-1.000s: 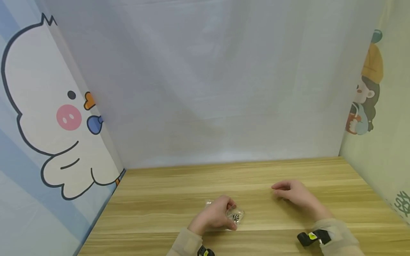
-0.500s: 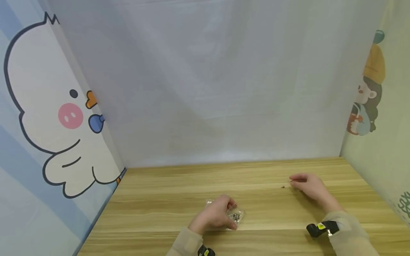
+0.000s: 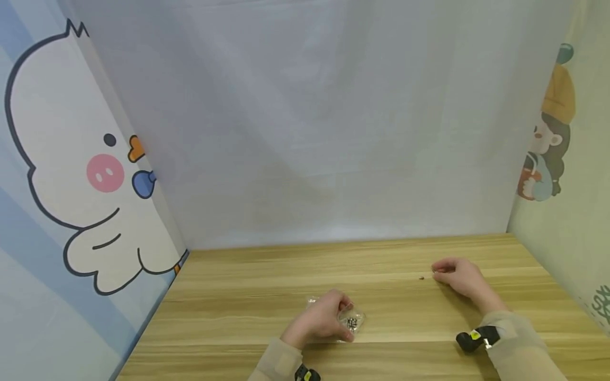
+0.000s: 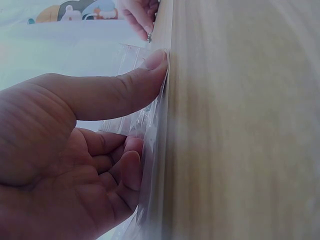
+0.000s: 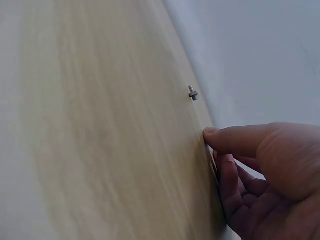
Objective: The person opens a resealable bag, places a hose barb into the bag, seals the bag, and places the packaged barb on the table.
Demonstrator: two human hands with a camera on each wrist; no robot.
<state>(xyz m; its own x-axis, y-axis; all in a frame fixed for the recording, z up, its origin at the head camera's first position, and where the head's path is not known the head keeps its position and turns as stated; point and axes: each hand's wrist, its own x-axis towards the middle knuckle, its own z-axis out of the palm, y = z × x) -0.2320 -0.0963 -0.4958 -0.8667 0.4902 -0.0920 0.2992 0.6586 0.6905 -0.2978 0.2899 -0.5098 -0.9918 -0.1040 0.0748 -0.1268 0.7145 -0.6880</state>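
In the head view my left hand [image 3: 324,317] holds a clear plastic bag [image 3: 357,313] flat on the table, several small metal fittings [image 3: 351,323] showing inside it. The left wrist view shows thumb and fingers around the bag's film [image 4: 131,62]. My right hand [image 3: 459,278] is low over the table at the right, thumb and index finger brought together. A tiny metallic piece [image 3: 434,271] shows at their tips, partly hidden. Just left of those fingertips one small metal fitting [image 5: 193,94] with a wider collar lies on the wood, untouched.
The wood-grain table [image 3: 248,275] reaches back to a pale grey curtain [image 3: 333,132]. Patterned cloth walls stand at both sides, with a cartoon duck [image 3: 62,148] on the left and a cartoon figure [image 3: 548,153] on the right.
My right hand has moved right and slightly back, then stayed nearly still. A small fitting now lies in view on the table where its fingers were. The left hand keeps its place.
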